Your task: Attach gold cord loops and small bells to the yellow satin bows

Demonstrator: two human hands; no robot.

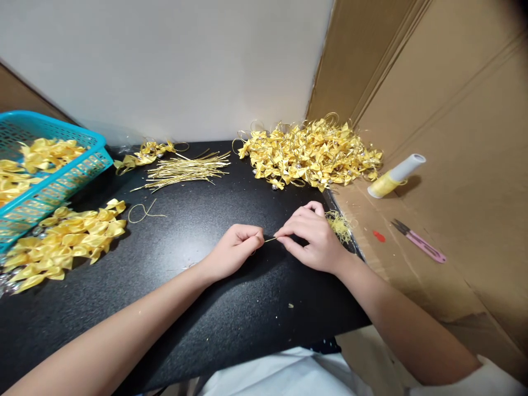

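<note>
My left hand (235,247) and my right hand (311,236) meet at the middle of the black table (185,308), both pinched on a short gold cord (270,240) stretched between their fingertips. A bundle of cut gold cords (183,169) lies further back. A single looped gold cord (142,212) lies to the left of my hands. A big heap of yellow ribbon bows with gold loops (311,154) sits at the back right. Plain yellow ribbon bows (61,242) are piled at the left.
A teal plastic basket (61,176) with more yellow bows stands at the far left. On the cardboard at the right lie a spool of yellow thread (394,177), pink thread snips (418,241) and a tangle of thread scraps (340,225). A white wall closes the back.
</note>
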